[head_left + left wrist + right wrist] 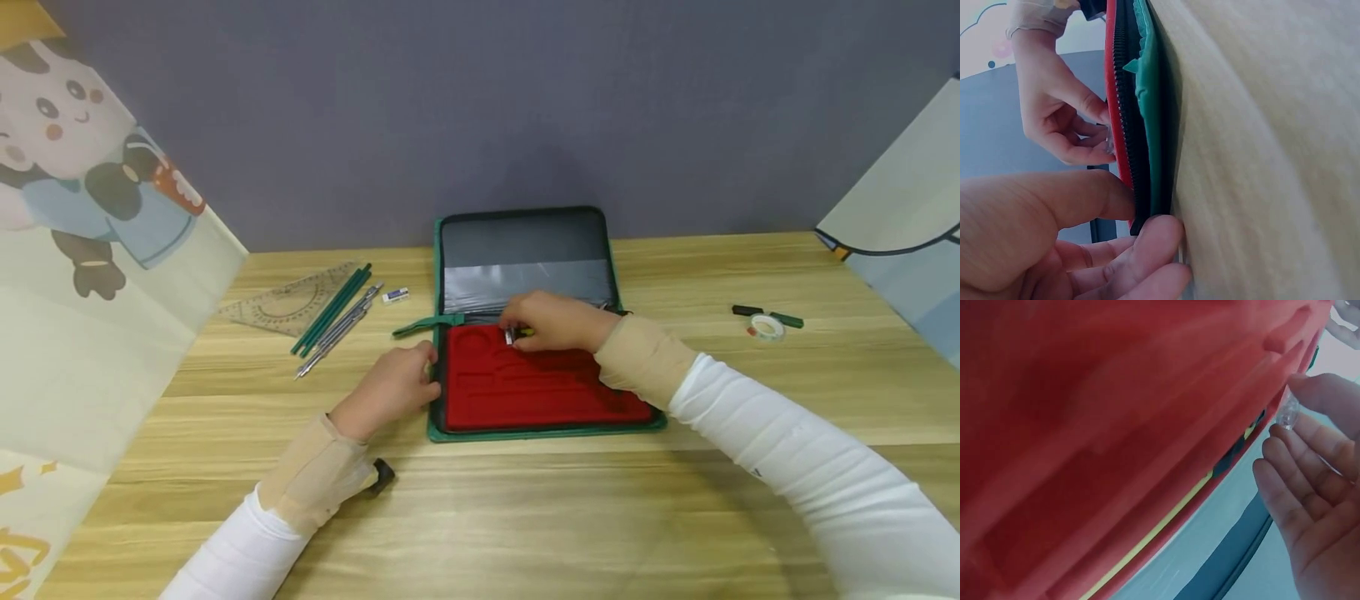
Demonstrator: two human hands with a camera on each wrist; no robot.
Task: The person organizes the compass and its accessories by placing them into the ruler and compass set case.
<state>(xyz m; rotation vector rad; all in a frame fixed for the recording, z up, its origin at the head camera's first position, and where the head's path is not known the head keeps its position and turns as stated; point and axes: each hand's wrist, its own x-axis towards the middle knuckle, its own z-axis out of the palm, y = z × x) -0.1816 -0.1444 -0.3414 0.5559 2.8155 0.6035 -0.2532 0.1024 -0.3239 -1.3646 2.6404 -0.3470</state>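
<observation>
A green zip case (547, 434) lies unfolded, its red moulded tray (547, 408) towards me. My left hand (393, 383) pinches the tray's left edge; in the left wrist view the thumb presses the red rim beside the black zipper (1124, 81), with fingertips at the green cover. Over the tray's far side, my right hand (551, 321) pinches a small clear plastic piece (1287, 411) between thumb and fingertips; its exact kind I cannot tell. A thin yellow and black stick (1179, 505) lies in the tray's far groove, close to those fingers. Other tray hollows hold nothing.
The case lid (525, 242) with its clear pocket leans back near the grey wall. To the left are a transparent set square (288, 302), green pencils (333, 308), metal compasses (341, 329) and an eraser (395, 295). A tape roll (768, 327) and dark green pieces (787, 320) lie right.
</observation>
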